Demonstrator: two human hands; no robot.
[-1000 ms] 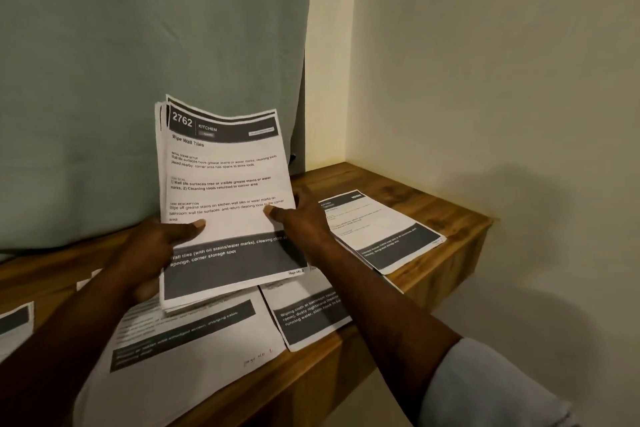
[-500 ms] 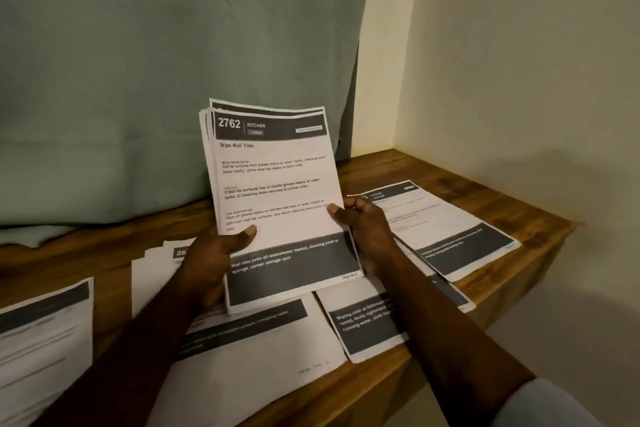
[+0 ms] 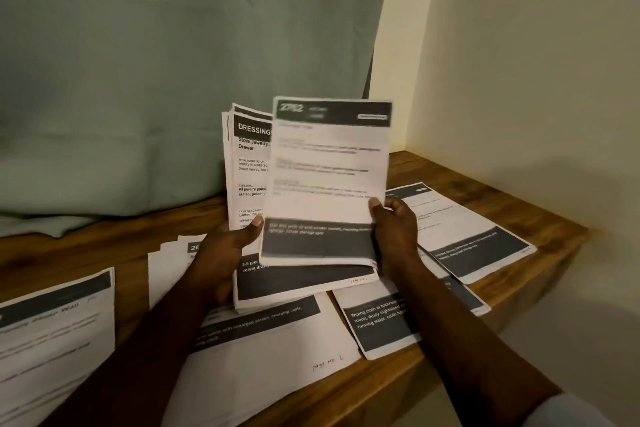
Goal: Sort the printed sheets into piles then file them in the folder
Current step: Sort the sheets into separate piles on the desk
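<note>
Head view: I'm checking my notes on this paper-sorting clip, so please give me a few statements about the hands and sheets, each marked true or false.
1. The right hand pinches the top sheet at its right edge. True.
2. The left hand lies flat on the table. False: it grips the stack, with the thumb across its face.
3. The stack shows the heading "DRESSING" beside the top sheet. True.
4. The loose sheets on the table lie inside a folder. False: they lie directly on the wood.
</note>
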